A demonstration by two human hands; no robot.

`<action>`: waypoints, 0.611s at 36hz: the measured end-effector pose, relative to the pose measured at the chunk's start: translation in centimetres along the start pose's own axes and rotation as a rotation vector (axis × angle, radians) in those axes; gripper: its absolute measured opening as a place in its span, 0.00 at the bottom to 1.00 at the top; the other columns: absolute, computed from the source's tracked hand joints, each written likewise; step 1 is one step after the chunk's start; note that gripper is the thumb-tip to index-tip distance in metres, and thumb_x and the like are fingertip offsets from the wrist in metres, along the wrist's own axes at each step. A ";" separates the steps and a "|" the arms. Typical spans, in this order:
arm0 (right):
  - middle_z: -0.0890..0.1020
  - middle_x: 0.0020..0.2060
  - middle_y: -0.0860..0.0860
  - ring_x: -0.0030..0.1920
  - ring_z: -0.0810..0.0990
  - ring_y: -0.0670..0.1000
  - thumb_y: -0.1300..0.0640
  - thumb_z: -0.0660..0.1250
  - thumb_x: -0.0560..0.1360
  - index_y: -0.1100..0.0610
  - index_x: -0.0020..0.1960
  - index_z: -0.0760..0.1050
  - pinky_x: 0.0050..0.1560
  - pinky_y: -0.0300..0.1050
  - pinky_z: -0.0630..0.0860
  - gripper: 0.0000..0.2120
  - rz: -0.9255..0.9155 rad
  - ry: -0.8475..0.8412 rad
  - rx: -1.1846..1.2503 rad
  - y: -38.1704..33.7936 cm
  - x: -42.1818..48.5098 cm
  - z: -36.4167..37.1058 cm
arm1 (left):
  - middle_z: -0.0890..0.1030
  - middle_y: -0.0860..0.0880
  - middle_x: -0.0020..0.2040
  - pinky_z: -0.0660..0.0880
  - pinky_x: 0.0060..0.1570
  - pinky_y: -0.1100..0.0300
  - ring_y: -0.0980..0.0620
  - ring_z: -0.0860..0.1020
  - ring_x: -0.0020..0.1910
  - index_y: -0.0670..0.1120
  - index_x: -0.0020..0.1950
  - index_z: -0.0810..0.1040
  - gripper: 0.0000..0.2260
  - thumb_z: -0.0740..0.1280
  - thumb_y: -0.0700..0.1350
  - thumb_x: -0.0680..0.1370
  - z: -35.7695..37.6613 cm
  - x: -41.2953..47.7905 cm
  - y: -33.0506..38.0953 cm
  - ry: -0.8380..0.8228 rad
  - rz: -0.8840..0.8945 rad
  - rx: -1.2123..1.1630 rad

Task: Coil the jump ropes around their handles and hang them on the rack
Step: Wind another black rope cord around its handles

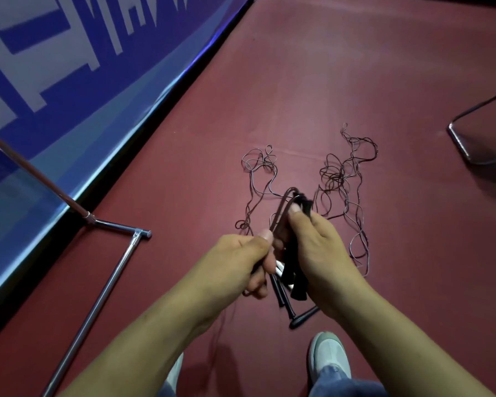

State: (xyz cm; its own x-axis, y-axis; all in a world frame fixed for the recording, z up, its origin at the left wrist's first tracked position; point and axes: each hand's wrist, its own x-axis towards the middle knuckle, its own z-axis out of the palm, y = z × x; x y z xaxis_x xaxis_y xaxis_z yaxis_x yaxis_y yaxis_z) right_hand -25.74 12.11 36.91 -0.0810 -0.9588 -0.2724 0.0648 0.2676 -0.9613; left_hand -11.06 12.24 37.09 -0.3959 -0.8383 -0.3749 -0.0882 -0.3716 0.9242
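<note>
My right hand grips a pair of black jump-rope handles upright in front of me, its thumb pressing near their top end. A dark thin rope loops from the top of the handles down to my left hand, which pinches it between thumb and fingers. More black handles lie on the floor below my hands, partly hidden. Tangled thin ropes spread over the red floor beyond my hands.
A chrome rack base runs along the floor at left, its upright pole rising toward the upper left beside a blue and white banner. A dark metal frame sits at right. My white shoes stand below.
</note>
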 end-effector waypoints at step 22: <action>0.85 0.39 0.66 0.43 0.87 0.65 0.42 0.53 0.85 0.69 0.44 0.77 0.51 0.63 0.83 0.32 0.046 0.090 0.337 -1.8 -0.5 0.6 | 0.75 0.39 0.29 0.69 0.37 0.57 0.43 0.72 0.34 0.35 0.43 0.83 0.17 0.65 0.48 0.82 0.9 -0.1 0.0 -0.060 0.060 -0.103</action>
State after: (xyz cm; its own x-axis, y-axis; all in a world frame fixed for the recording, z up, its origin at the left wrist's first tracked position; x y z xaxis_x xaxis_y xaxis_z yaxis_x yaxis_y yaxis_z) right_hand -25.27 12.01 38.78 -0.1570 -0.9300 -0.3325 0.3939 0.2497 -0.8846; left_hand -11.79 12.68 37.20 -0.4519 -0.8359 -0.3117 0.0306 -0.3637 0.9310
